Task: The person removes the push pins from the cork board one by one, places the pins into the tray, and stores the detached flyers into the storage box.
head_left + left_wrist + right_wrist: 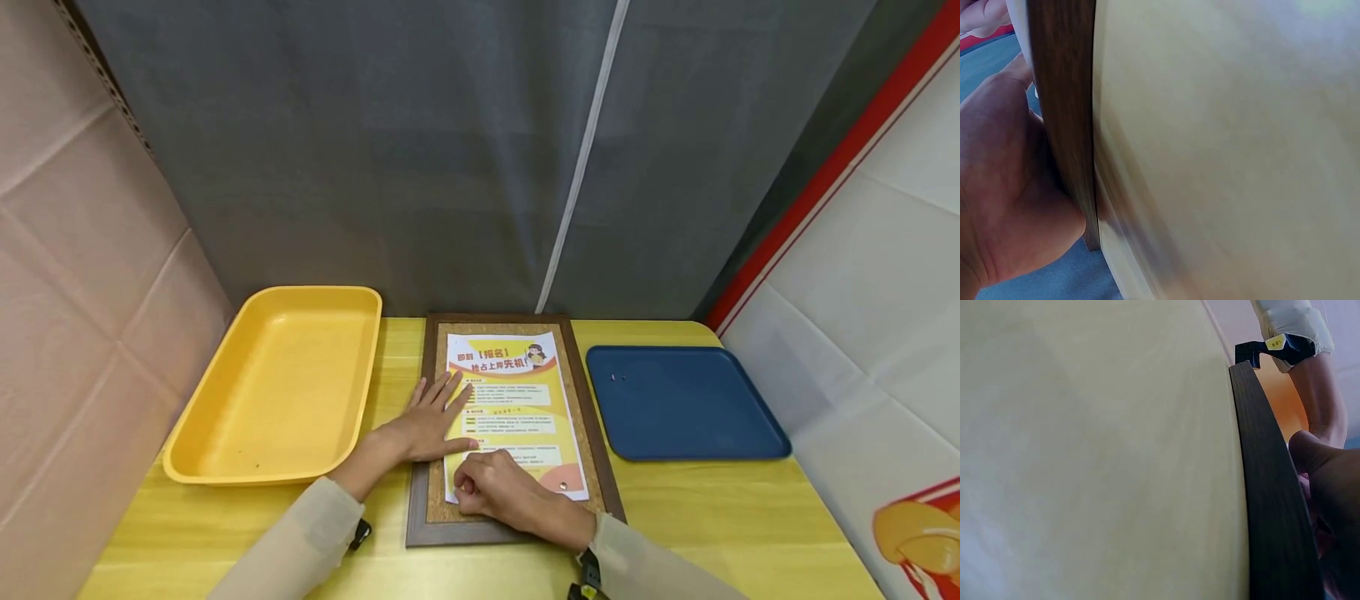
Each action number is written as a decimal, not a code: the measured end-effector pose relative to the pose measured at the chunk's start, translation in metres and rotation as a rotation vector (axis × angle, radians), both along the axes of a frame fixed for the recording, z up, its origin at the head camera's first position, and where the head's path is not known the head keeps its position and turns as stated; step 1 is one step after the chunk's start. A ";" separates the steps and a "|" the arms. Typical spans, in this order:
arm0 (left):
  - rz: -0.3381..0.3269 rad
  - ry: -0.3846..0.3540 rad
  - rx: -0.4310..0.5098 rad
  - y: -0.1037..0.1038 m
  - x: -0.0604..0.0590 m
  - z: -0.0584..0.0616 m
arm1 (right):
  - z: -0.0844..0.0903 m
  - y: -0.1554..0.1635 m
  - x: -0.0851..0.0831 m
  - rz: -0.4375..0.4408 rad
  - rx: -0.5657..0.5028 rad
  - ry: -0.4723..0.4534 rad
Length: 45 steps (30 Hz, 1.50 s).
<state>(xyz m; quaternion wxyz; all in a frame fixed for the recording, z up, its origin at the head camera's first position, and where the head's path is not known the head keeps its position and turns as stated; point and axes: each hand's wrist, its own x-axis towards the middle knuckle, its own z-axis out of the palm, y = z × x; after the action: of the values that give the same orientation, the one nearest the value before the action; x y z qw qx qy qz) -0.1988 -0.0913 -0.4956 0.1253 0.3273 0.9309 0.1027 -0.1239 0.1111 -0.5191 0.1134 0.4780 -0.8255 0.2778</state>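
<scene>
- Flyer, yellow and white, lies on a cork board with a dark wooden frame, in the middle of the wooden table.
- Left hand rests flat on the flyer's left edge, fingers straight and spread.
- Right hand sits at the flyer's near left corner with fingers curled; whether they pinch something there cannot be told.
- Yellow tray stands left of the board, blue tray to its right.
</scene>
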 end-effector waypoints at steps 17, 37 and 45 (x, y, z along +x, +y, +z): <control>-0.013 -0.010 0.006 -0.002 -0.001 0.003 | 0.003 0.000 0.000 -0.057 -0.106 -0.189; -0.003 -0.016 0.005 0.000 -0.003 0.001 | 0.005 0.027 -0.010 -0.022 -0.348 -0.273; 0.003 -0.021 0.018 0.000 -0.002 -0.002 | 0.014 0.048 -0.022 -0.005 -0.405 -0.346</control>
<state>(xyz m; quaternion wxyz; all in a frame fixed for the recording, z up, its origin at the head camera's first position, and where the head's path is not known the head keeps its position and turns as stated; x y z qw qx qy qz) -0.2005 -0.0915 -0.4976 0.1321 0.3261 0.9290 0.1145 -0.1462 0.1594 -0.5048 0.0645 0.3887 -0.7615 0.5147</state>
